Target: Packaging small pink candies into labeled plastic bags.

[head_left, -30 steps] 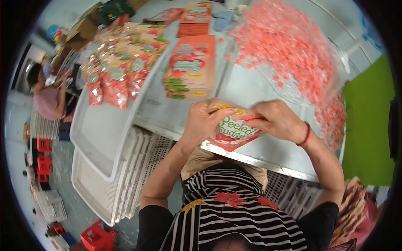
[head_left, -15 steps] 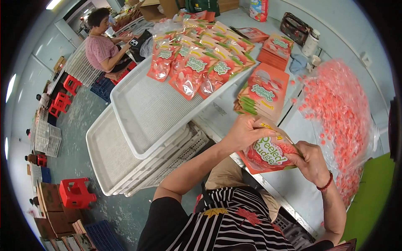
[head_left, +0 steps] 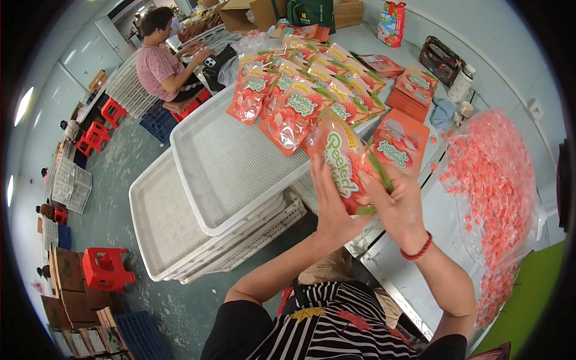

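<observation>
— What have your hands got?
— Your left hand (head_left: 332, 204) and right hand (head_left: 401, 207) are both clamped on one pouch (head_left: 348, 163), raised over the near edge of the worktop (head_left: 414, 264).
— Which way does it lie?
— Its long axis runs from lower right up to upper left, top end toward the filled pouches (head_left: 288, 102) piled on the white tray (head_left: 234, 174).
— Room around it?
— Bare mesh lies to your left; flat pouches (head_left: 399, 144) sit just behind, a bag of pink sweets (head_left: 495, 180) to the right.
</observation>
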